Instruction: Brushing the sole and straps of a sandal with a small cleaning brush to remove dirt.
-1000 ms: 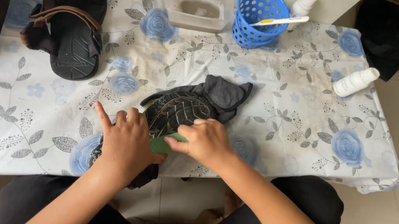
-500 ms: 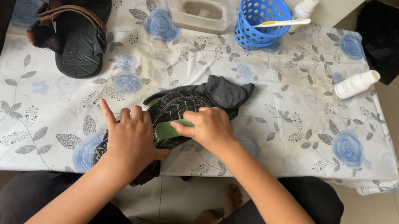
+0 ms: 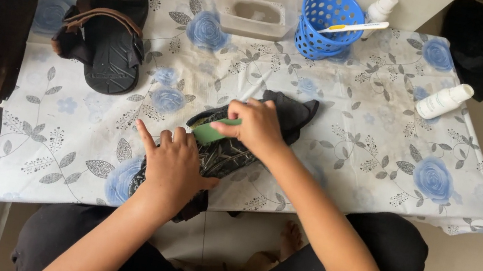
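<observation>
- Head view: my left hand presses flat, fingers spread, on the sandal at table centre.
- My right hand pinches the green sponge at the sandal's 12 o'clock.
- I judge hard scrubbing could slide the sandal off the near edge.

Bare cloth right of the dark rag; basket, tub, sandal along the back.

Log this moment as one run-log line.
left hand: presses down sandal sole-up | right hand: holds green sponge on sole | other sandal: apart, far left
</observation>
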